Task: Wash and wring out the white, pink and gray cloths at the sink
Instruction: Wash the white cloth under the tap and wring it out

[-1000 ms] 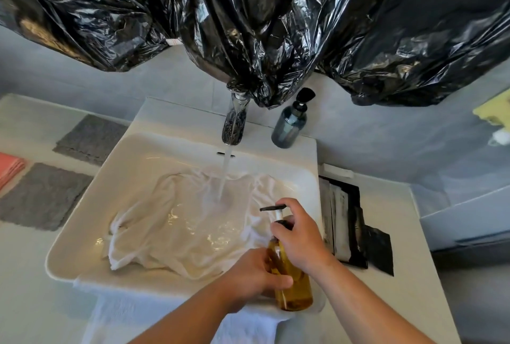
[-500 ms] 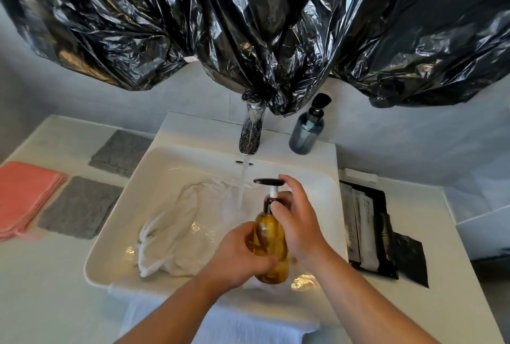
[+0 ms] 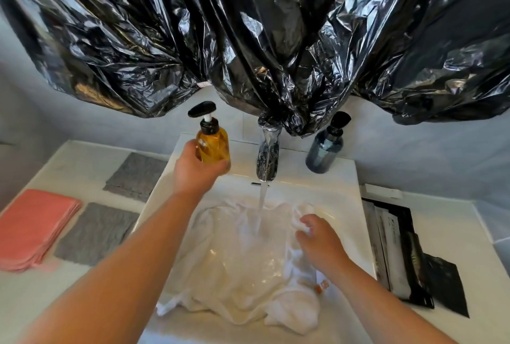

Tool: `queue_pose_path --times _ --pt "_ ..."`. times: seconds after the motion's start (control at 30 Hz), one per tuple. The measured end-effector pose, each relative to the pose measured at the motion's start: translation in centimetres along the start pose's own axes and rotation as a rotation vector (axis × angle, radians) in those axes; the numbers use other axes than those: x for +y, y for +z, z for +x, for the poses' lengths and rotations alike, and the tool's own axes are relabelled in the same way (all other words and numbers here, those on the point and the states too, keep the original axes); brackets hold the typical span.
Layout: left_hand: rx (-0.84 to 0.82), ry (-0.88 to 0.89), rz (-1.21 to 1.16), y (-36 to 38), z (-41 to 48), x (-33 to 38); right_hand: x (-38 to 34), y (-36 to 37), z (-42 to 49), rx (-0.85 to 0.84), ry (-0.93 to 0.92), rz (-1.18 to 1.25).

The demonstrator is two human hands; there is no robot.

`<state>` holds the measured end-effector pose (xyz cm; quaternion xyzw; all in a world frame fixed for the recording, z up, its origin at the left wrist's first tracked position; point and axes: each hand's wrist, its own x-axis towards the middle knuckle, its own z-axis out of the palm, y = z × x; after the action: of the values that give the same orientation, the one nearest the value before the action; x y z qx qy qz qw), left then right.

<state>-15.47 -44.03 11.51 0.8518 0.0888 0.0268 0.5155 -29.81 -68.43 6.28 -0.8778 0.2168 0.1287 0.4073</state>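
Fingers of my left hand (image 3: 193,175) wrap the soap bottle (image 3: 214,147) above the far rim of the sink (image 3: 350,175); I'd land it upright, clear of the tap (image 3: 267,158). My right hand (image 3: 320,244) pinches the white cloth (image 3: 242,266) in the basin, under the stream.

A white stone-like vanity counter (image 3: 455,222) carries a white rectangular ceramic basin (image 3: 345,178) at its middle. At the left edge lies a stack of folded pink cloths (image 3: 33,227). Just beside it lies a flat gray textured cloth (image 3: 96,233), and a second gray cloth (image 3: 138,172) lies nearer the back edge. Right of the basin lie overlapping black-and-white flat packets (image 3: 397,255), with a small white bar (image 3: 382,192) behind them.
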Motion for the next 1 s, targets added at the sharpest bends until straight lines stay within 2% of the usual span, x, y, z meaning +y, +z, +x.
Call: queue_pose_path --times 0.1,0.27,0.37,0.43,0.5,0.57,0.63,0.7,0.77,0.83,0.93,1.0 --pt "0.036 -0.012 0.017 1.4 2.4 0.1 0.8 -0.5 0.8 0.128 0.068 -0.162" --pt "0.014 -0.015 0.023 2.6 4.0 -1.3 2.1 -0.5 1.1 -0.002 0.205 -0.357" --pt "0.025 -0.068 0.025 2.1 3.0 -2.9 2.7 -0.3 1.4 -0.015 0.246 -0.282" --pt "0.057 -0.031 0.099 1.3 0.6 -4.7 2.0 -0.7 1.5 -0.034 0.273 -0.089" --pt "0.010 0.003 0.164 0.8 -2.3 -6.5 0.3 -0.6 1.3 -0.055 0.210 0.118" --pt "-0.042 0.005 0.188 0.6 -4.3 -8.3 -2.5 0.4 0.4 -0.083 0.067 0.228" --pt "-0.052 0.017 0.193 0.5 -5.1 -9.5 -4.5 2.7 -1.0 -0.195 -0.094 0.200" --pt "-0.087 0.033 0.185 0.3 -5.4 -9.6 -5.5 5.3 -2.8 -0.408 -0.196 0.040" --pt "-0.181 0.060 0.202 0.6 -5.6 -9.1 -5.1 7.0 -4.2 -0.488 -0.250 -0.096" --pt "-0.319 0.098 0.295 1.5 -5.9 -8.6 -4.2 6.8 -5.0 -0.340 -0.256 -0.056" --pt "-0.630 0.208 0.571 3.1 -5.9 -8.3 -1.2 5.1 -4.4 0.017 -0.148 -0.115" --pt "-0.810 0.297 0.796 4.0 -5.9 -8.0 0.9 4.2 -4.1 -0.009 0.029 -0.249"
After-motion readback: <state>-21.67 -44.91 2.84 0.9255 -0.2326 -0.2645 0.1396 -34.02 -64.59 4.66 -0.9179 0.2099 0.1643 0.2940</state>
